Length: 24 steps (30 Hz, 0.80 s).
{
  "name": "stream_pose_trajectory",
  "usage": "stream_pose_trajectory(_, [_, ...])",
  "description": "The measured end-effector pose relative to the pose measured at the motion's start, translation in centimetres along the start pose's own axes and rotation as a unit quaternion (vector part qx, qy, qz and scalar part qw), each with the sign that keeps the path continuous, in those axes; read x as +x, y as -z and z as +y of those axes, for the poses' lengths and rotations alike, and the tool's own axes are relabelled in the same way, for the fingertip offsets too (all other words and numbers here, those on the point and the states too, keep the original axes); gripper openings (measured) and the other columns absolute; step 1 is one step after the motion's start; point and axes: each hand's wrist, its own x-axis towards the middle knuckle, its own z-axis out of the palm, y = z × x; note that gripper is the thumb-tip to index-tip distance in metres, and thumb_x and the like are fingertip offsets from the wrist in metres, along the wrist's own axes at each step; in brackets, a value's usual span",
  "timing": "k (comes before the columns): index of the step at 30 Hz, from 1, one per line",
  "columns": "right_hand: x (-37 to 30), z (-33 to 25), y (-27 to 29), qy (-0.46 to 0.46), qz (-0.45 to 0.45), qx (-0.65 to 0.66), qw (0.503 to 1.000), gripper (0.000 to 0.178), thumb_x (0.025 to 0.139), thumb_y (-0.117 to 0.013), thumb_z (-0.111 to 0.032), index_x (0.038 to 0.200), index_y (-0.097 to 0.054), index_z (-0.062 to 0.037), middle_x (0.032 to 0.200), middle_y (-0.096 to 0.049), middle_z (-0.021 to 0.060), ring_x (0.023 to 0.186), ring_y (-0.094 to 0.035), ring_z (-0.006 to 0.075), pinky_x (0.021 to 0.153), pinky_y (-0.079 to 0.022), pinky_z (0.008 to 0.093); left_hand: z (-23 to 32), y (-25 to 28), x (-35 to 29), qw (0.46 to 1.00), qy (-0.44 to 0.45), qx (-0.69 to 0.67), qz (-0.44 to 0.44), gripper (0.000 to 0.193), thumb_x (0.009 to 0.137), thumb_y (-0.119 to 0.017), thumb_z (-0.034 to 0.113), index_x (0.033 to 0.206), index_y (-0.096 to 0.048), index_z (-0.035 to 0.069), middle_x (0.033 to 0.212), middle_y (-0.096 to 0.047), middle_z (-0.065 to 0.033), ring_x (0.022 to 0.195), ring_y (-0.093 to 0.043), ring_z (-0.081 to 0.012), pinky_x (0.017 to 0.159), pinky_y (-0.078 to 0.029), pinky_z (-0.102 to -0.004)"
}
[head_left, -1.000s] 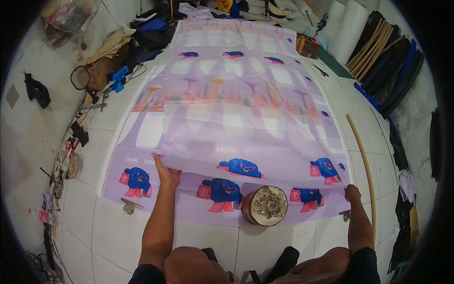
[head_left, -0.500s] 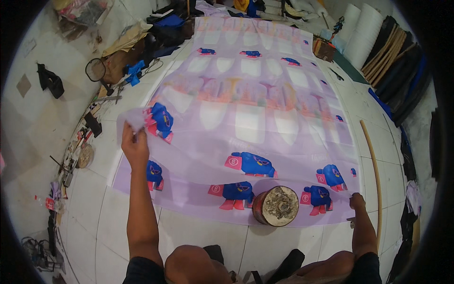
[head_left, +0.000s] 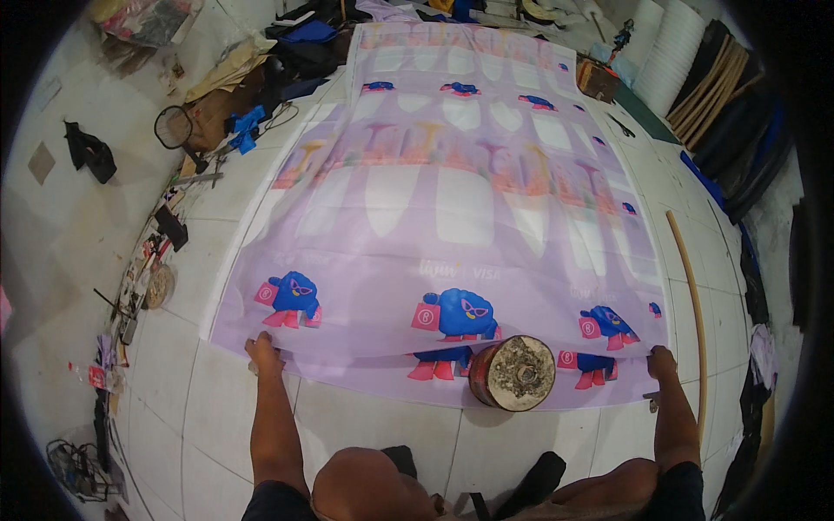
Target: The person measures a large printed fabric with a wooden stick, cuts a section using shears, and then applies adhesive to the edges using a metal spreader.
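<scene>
A wide lilac printed fabric sheet [head_left: 365, 243] lies lengthwise over the tiled floor, with blue cartoon figures and pale panels on it. At its near left corner my left hand [head_left: 263, 352] is closed on the edge of the top layer. On the opposite side my right hand [head_left: 661, 361] pinches that layer's near right corner. A second layer of like print [head_left: 347, 373] shows beneath, its near edge sticking out toward me. Between my hands, a round, stained cylindrical weight [head_left: 524, 375] stands on the lower layer, against the upper layer's edge.
A long wooden stick [head_left: 686, 295] lies along the fabric's right side, with black scissors [head_left: 622, 127] farther off. White rolls [head_left: 673, 56] and dark rolls [head_left: 738, 148] lean at the right wall. Tools and clutter [head_left: 169, 227] line the left wall.
My left hand has come down toward me, bringing the raised left corner of the top layer low and flattening it. My right hand stays at its corner, barely moved.
</scene>
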Motion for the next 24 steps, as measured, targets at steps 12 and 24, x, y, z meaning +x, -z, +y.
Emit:
stream_pose_trajectory(12, [-1.3,-2.1,2.9,0.027,0.105,0.044,0.993,0.018,0.089,-0.062,-0.022,0.098,-0.066,-0.0064,0.101,-0.066,0.0171,0.098,-0.064,0.0359,0.084,-0.053,0.0471,3.7,2.2,12.5,0.976,-0.202,-0.075,0.005,0.034,0.086,-0.056,0.021,0.101,-0.060,-0.009,0.084,-0.060,-0.0145,0.065,-0.058,-0.0207,0.053,-0.048,-0.0341])
stream_pose_trajectory(24, [-2.5,-3.1,4.4,0.064,0.022,0.038,0.997,0.023,0.088,-0.065,-0.027,0.096,-0.067,-0.0054,0.097,-0.067,0.0179,0.099,-0.064,0.0361,0.086,-0.052,0.0457,-1.1,9.9,20.1,0.920,-0.267,0.236,0.161,0.033,0.082,-0.050,0.017,0.094,-0.062,-0.011,0.096,-0.067,-0.0273,0.082,-0.066,-0.0374,0.072,-0.052,-0.0484])
